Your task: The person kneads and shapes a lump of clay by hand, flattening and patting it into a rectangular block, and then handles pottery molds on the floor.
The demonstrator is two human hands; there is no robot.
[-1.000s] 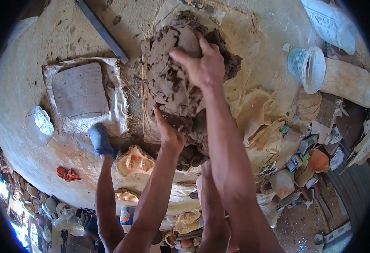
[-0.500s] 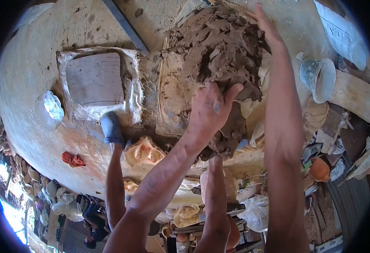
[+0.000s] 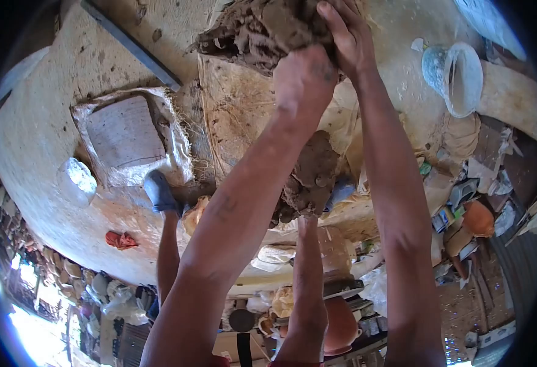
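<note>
A big lump of wet brown clay (image 3: 262,37) lies at the top of the view, rough and torn along its left side. My left hand (image 3: 305,79) is closed at the near edge of the lump, its fingers curled into the clay and out of sight. Against the right side of the lump, my right hand (image 3: 351,40) grips with the thumb showing and the other fingers partly hidden. Between my forearms, more clay (image 3: 311,171) covers the foot of my right leg (image 3: 309,263). Under the lump is a stained sack cloth (image 3: 238,116).
To the left, a flat grey slab (image 3: 125,131) rests on a pale sack (image 3: 180,162), near my blue shoe (image 3: 157,191). A dark bar (image 3: 131,43), a shiny bowl (image 3: 77,181) and a red cloth (image 3: 120,240) lie about. A bucket (image 3: 458,79) stands right.
My right hand, which was raised and apart at the upper right, has come onto the clay. The lump now sits farther up, baring more sack cloth. The camera view has shifted.
</note>
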